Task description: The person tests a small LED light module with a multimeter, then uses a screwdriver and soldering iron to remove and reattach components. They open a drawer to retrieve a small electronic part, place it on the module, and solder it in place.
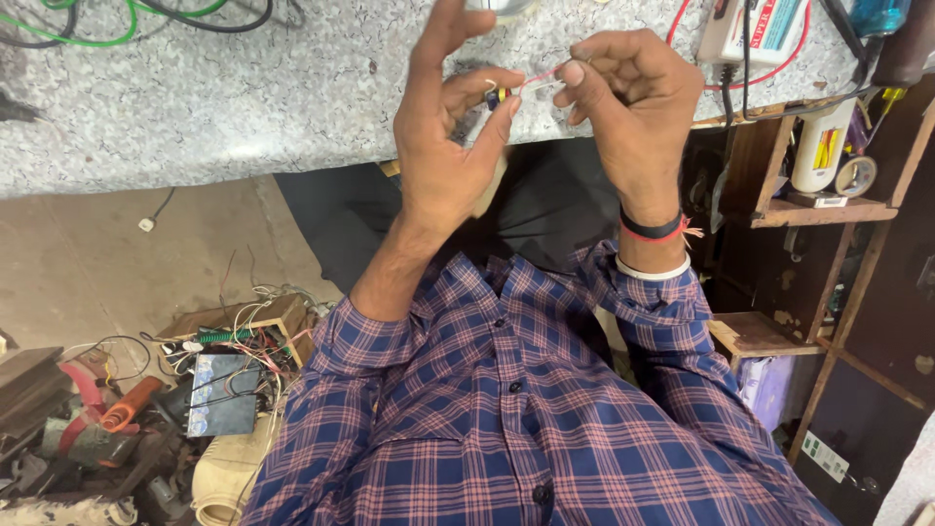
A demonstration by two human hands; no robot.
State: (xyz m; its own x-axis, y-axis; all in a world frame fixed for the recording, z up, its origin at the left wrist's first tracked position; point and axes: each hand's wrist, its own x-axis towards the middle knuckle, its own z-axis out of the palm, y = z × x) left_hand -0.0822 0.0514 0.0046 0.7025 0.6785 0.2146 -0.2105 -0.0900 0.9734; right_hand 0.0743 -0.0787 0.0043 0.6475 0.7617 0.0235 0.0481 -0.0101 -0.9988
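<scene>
Speckled grey stone: worktop (243, 97), I see both hands held up just over its near edge.
L hand (450, 136): thumb + forefinger pinched shut on a small dark component (498, 95) w/ a yellow mark; other fingers stretched up.
R hand (628, 102): fingers curled in, thumb + forefinger nipping the pink wire (542, 76).
Wire: thin, runs between the 2 hands, from the component to the R fingertips. Whether it's actually joined to the component, can't tell, too small.
Component pos: between the hands, above the worktop edge, not resting on it.
R wrist: black band (651, 228) w/ red thread, white band just below it.
Sleeves: blue/pink checked shirt (506, 409), cuffs pushed back.
Top R: white box-shaped device (755, 29) on the worktop, red + black leads round it.
R side: wooden shelves (823, 209) holding a white canister, a tape roll.
Floor L: scrap pile, blue-grey circuit module (224, 394), loose wires, orange-handled tool (127, 407).
Top L: green + black cables (127, 24) on the worktop.
</scene>
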